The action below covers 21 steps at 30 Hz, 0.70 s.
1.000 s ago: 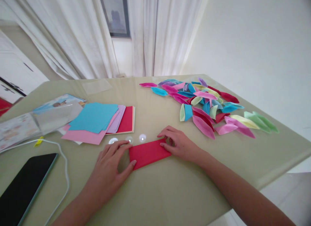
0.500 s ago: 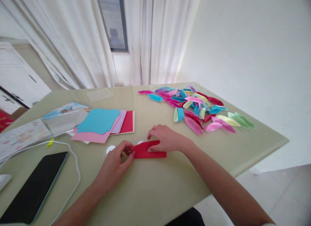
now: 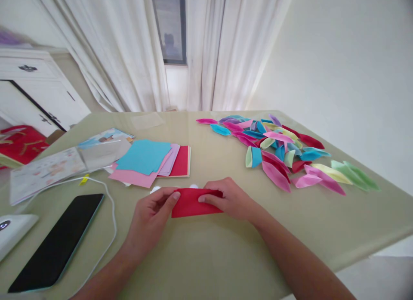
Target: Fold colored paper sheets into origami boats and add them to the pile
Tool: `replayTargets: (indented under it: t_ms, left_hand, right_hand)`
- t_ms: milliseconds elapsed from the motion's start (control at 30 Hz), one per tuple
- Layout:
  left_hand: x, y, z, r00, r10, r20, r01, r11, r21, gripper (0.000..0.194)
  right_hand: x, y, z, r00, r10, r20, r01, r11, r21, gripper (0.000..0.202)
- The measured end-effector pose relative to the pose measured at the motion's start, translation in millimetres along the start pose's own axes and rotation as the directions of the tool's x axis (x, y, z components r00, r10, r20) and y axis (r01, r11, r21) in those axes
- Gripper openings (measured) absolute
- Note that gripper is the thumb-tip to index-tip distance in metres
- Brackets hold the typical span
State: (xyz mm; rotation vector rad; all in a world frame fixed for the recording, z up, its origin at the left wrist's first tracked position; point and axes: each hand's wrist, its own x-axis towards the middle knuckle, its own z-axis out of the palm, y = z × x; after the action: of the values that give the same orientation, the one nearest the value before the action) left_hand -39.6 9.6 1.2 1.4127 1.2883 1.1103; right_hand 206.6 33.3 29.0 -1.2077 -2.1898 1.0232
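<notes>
Between the two hands, at the near middle of the table (image 3: 206, 265), lay the red strip (image 3: 189, 205), its long axis running left to right and its long sides turned to the near and far of the scene. Neither hand was clearly nearer, since both touched it. The left hand (image 3: 149, 216) pinched the far left corner, thumb on the near face and fingers mostly hidden behind. The right hand (image 3: 230, 201) pinched the right end, its thumb laid lengthwise over the face and reaching further in, so that it covered more of the strip; its fingers curled behind the far edge. Whether the near edge rested on the table or hung just above it, I could not tell.

The strip looked like matte, smooth paper, narrow and flat-faced, with a straight near edge; layers seemed to part a little under the right hand. Just beyond it showed two pale discs (image 3: 193, 186), mostly hidden. Far left of it, flat sheets (image 3: 145, 156) overlapped in blue, pink, lilac and red, crisp-cornered and thin. Far right, a loose heap of folded pieces (image 3: 275, 175) spread out, pointed and hollow like small boats, in pink, red, blue, yellow and green. At the near left lay a phone (image 3: 60, 244), dark and glossy, with a smooth white cable (image 3: 114, 214) curving round its right side. The table had a pale, greenish surface with a soft sheen.
</notes>
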Motion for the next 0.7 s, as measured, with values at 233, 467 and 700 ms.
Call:
replayTargets:
  t_ms: [233,467,700]
  left_hand:
    - [-7,-1,0.2,0.999,-0.015,-0.039,0.015,1.000,0.002,0.031]
    - [-8,3,0.0,0.994,0.047,-0.102,-0.041,0.997,0.059,0.023]
    - [-11,10,4.4,0.986,0.021,-0.165,-0.015,0.999,0.039,0.021]
  right_hand:
    - [-4,-2,-5,0.998,0.027,0.065,-0.033,0.995,0.096,0.042]
    - [-5,-3,-6,0.991,0.035,0.129,-0.055,0.986,0.156,0.042]
    - [-5,-2,-5,0.983,0.062,0.171,-0.093,0.979,0.180,0.044]
